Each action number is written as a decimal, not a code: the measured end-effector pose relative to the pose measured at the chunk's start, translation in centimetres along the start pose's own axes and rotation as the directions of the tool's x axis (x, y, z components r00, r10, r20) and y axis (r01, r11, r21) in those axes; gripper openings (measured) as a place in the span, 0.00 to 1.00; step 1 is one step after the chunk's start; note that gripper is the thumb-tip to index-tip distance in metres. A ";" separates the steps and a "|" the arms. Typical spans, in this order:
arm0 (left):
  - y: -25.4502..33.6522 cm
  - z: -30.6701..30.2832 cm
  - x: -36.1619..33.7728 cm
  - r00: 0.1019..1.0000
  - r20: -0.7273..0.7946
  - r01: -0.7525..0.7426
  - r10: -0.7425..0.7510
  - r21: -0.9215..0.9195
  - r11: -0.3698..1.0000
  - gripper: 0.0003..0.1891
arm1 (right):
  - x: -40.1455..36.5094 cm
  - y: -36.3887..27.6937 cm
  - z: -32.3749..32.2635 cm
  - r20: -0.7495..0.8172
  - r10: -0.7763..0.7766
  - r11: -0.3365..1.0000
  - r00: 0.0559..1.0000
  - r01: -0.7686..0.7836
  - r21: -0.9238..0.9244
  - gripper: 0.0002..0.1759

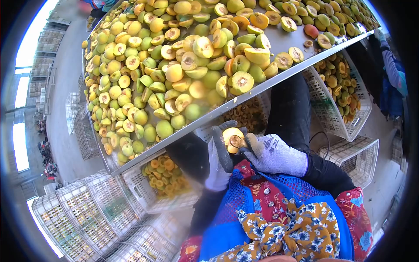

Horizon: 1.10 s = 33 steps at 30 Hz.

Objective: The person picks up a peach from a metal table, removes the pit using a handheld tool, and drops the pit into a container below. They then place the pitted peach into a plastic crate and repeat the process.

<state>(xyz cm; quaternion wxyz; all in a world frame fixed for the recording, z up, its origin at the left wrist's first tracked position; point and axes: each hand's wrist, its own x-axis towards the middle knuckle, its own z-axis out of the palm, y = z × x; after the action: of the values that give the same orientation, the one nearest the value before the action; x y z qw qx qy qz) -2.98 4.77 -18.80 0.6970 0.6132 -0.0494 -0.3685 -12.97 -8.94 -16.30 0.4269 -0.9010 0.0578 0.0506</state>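
Observation:
In a white-and-grey glove, my left hand (219, 156) grips a halved yellow peach (230, 134), its cut face turned up toward me. My right hand (276, 153), in a matching glove with dark writing on its back, is closed with thumb and fingers right at the peach's brown centre. A thin dark curved edge shows at that centre; I cannot tell what the right fingers hold. Both hands are in front of my chest, just below the metal edge of a table (286, 78) heaped with whole and halved peaches (174, 72).
Below the table edge stand a crate with brown pits (245, 114) and a crate of peach halves (163, 174) to the left. Another filled crate (338, 87) tilts at the right, above an overturned white crate (355, 159). Stacked crates (87, 209) line the lower left. Another person's sleeve (391, 70) is at far right.

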 end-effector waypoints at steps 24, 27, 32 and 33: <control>-0.1 2.0 0.7 0.979 -0.162 -0.118 0.124 0.041 0.992 0.26 | -0.2 1.6 2.2 0.093 -0.054 0.952 0.994 0.024 0.304 0.21; -0.6 1.5 0.9 0.986 -0.138 -0.079 0.090 0.077 0.994 0.26 | 0.2 1.2 1.6 0.183 0.091 0.919 0.979 -0.153 0.364 0.20; -0.8 1.7 0.8 0.980 -0.016 -0.195 0.196 0.063 0.979 0.29 | 0.6 1.2 1.0 0.396 -0.102 0.278 0.913 -0.356 0.892 0.18; -0.6 1.5 1.1 0.974 0.035 -0.225 0.223 0.049 0.973 0.30 | -0.2 0.4 0.4 0.529 0.055 -0.132 0.847 -0.519 0.844 0.18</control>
<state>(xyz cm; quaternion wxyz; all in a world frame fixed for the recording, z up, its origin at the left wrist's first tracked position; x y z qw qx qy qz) -3.25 2.92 -19.34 0.7168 0.6165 -0.1381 -0.2950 -13.21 -8.86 -16.80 0.9174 -0.2479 0.2069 0.2325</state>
